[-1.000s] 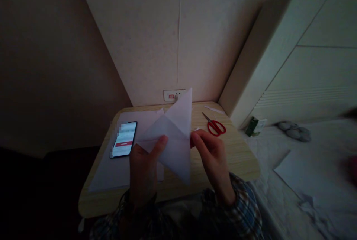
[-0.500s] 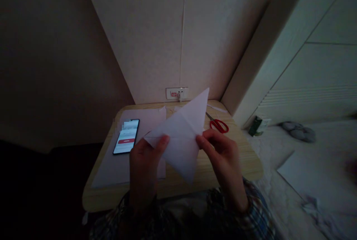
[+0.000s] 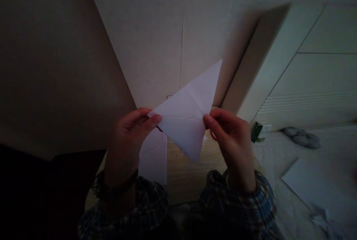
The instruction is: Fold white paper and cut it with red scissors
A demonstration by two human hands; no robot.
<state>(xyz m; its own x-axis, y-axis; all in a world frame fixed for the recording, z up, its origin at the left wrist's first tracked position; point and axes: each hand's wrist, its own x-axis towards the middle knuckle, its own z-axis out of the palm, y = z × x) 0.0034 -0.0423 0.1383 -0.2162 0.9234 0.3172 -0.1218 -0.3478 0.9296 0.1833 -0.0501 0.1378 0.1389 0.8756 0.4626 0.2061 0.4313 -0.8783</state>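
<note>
A white sheet of folded paper (image 3: 184, 115), triangular with visible crease lines, is held up above the table between both hands. My left hand (image 3: 131, 130) pinches its left corner, thumb in front and fingers behind. At the middle of its right edge, my right hand (image 3: 230, 132) grips the paper between thumb and fingers. One sharp point rises to the upper right and another hangs downward. Behind my right hand, a small part of the red scissors handle (image 3: 213, 135) shows. The phone is hidden behind my left hand and the paper.
On the wooden table (image 3: 186, 173) lies a white paper sheet (image 3: 156, 165). To the right, a light padded surface bears a green box (image 3: 256, 132), a grey soft item (image 3: 302, 138) and another white sheet (image 3: 315, 180). A wall (image 3: 150, 39) stands behind the table.
Both hands have raised the folded paper, now higher in view and nearer. My left hand has shifted left to the paper's corner. The phone and most of the scissors are now covered.
</note>
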